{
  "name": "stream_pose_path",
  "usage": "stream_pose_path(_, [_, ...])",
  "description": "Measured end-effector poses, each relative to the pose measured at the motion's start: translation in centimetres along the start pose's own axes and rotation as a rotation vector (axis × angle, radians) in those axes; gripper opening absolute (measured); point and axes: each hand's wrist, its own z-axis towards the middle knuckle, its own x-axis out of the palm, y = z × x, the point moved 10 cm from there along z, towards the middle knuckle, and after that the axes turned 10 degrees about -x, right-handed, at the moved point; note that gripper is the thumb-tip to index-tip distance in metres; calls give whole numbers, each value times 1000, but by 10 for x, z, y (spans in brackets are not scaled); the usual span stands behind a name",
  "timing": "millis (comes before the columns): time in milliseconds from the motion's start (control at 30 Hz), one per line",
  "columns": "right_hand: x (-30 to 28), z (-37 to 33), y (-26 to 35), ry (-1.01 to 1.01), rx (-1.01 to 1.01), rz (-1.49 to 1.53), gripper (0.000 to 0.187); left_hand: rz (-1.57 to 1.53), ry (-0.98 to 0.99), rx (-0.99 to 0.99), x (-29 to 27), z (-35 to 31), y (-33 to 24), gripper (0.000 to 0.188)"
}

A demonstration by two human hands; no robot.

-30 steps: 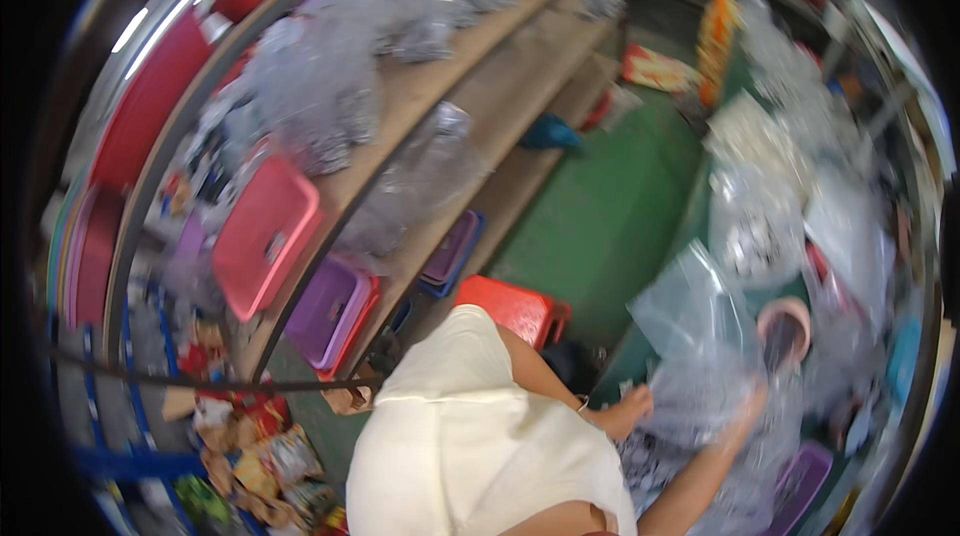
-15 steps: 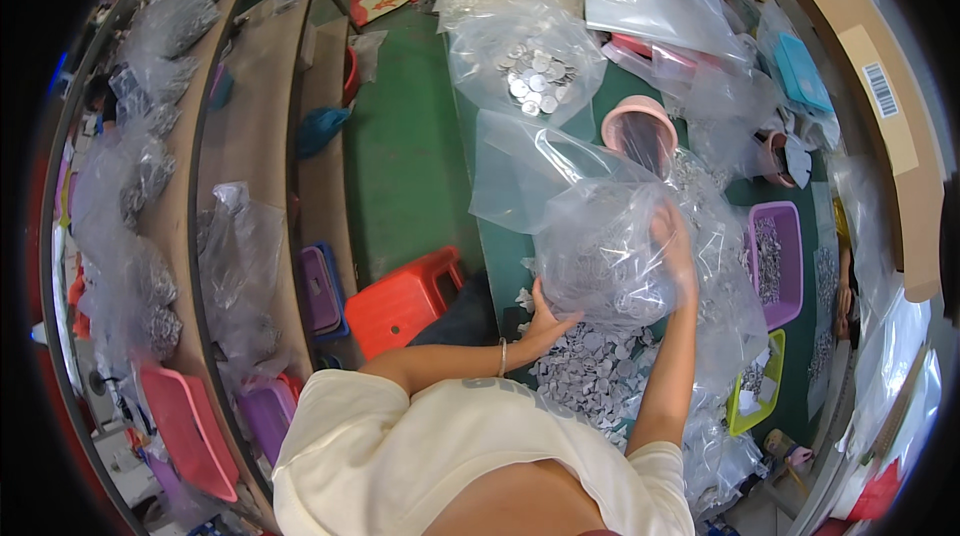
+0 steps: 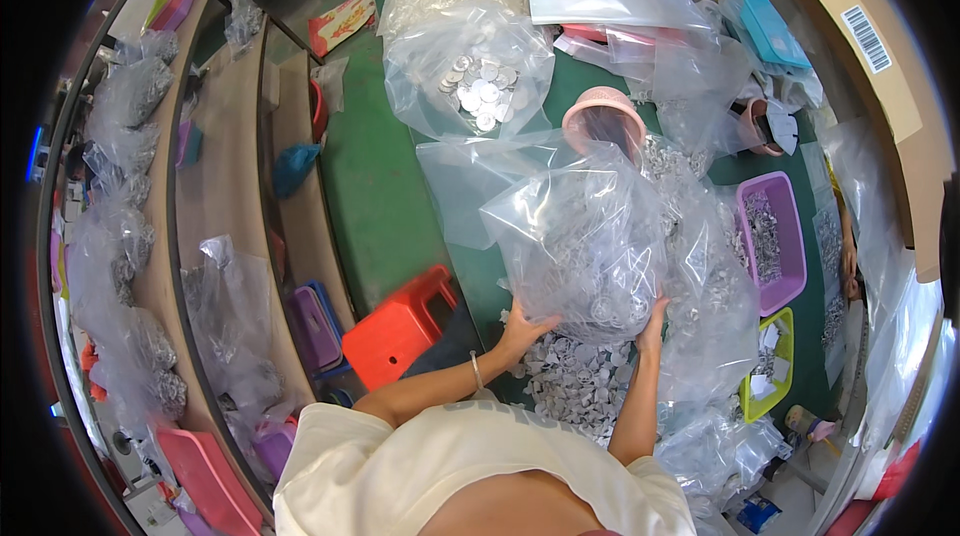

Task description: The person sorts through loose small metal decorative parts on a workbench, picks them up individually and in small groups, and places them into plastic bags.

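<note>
A large clear plastic bag (image 3: pixel 585 246) with small silvery pieces inside lies in front of me on the green table. My left hand (image 3: pixel 522 332) grips its near left side, thumb pressed against the plastic. At the near right side my right hand (image 3: pixel 652 324) holds the bag too, its fingers partly hidden behind the film. Between my forearms and just below the bag spreads a pile of flat grey metal pieces (image 3: pixel 575 386). Beyond the bag stands a pink round basket (image 3: pixel 603 106), tilted and lined with plastic.
Further off lies an open bag of silver discs (image 3: pixel 485 96). On the right are a purple basket (image 3: pixel 790 281) and a green basket (image 3: pixel 785 336), both holding small parts. A red stool (image 3: pixel 395 341) stands left of the table, near shelves (image 3: pixel 230 196). Another person's hand (image 3: pixel 850 276) shows at far right.
My right hand has come down from the bag's upper right to its near right side. The bag has settled wider and flatter between my hands. The view has shifted slightly.
</note>
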Motion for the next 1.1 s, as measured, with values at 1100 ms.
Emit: stream_pose_path(1100, [136,-17,64,286,282,-672,53,-374,241,-649,-60,-36,-26,48])
